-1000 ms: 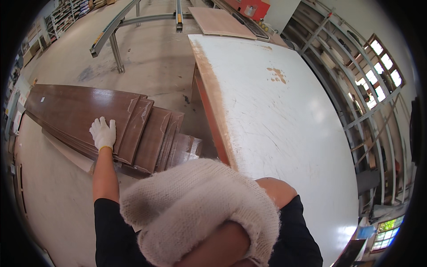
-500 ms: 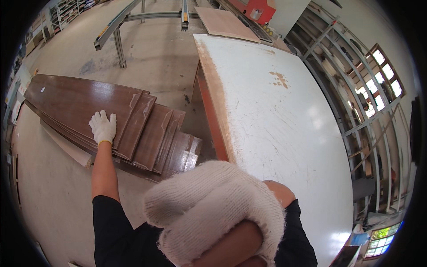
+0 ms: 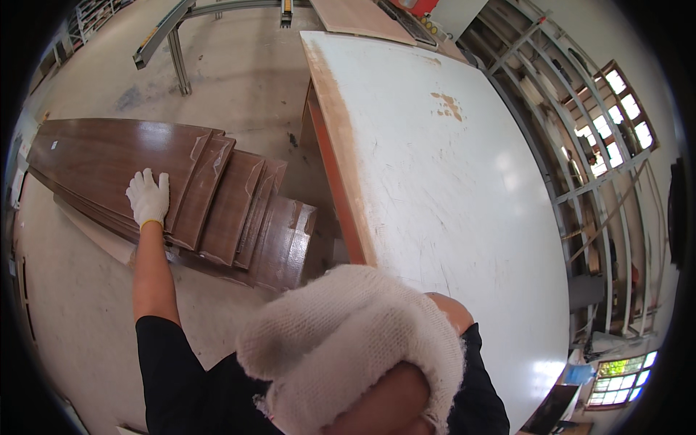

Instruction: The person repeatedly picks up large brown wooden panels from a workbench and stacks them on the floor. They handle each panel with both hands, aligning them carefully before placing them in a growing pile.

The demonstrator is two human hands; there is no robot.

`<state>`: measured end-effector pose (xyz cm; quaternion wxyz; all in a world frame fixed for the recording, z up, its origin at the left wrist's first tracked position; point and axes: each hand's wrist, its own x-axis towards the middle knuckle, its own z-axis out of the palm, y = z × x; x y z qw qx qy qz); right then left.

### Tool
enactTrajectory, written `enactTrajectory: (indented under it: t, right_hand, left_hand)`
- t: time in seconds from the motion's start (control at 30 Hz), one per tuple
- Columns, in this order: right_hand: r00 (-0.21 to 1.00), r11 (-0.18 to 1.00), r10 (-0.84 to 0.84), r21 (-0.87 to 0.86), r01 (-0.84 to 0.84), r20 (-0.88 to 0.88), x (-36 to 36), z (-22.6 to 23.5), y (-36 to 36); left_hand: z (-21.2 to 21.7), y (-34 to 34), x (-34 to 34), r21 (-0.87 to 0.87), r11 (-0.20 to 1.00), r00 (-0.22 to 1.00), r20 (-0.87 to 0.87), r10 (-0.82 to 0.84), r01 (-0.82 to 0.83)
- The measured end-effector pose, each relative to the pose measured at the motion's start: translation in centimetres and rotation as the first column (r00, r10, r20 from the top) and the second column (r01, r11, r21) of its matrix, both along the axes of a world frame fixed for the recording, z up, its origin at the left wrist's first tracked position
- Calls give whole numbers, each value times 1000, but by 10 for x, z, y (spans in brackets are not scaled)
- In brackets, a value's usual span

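Note:
My left hand (image 3: 149,199), in a white knit glove, lies flat with fingers spread on the top board of a stack of brown wood-look panels (image 3: 109,156). The boards are stepped at their right end, with clear wrap along the edges. Close to the camera, my right hand (image 3: 348,326) fills the lower middle in a similar glove, its fingers curled and bare skin showing at the glove's opening. Whatever it may grip is out of sight.
To the right stands a large white-topped table (image 3: 449,196) with a worn brown edge. A metal frame (image 3: 177,58) stands on the floor at the far left. Beyond the table lies a pale wooden board (image 3: 362,20). Metal racking (image 3: 580,123) lines the right wall.
The whole view has shifted, so the panels and table sit slightly further left and higher. My left hand stays flat on the stack, and my right hand stays close to the camera.

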<state>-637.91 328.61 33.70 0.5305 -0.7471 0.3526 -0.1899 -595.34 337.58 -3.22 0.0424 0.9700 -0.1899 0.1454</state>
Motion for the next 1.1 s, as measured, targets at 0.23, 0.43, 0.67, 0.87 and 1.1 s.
enactTrajectory:
  t: [0.23,0.43,0.67,0.87,1.1]
  right_hand:
    - [753,729,590,-591,-344,290,15,-208,-105]
    - [904,885,427,-225,-408,36,-4,-353,-106]
    - [892,875,440,-275,-399,104,-12,-376,-119]
    - [894,894,447,-37,-446,28,-10,-373,-113]
    - [916,911,396,103,-400,61,0,-369,-120]
  left_hand:
    - [3,1,-3,-44,999,1000,7,-23,23]
    - [1,0,-6,-68,998,1000,10,-9,10]
    - [5,-2,-6,-40,999,999,-34,10,-11]
    - [4,-6,-5,12,996,991,-104,84,-84]
    - [16,-19,-17,49,976,963,-161,215,-210]
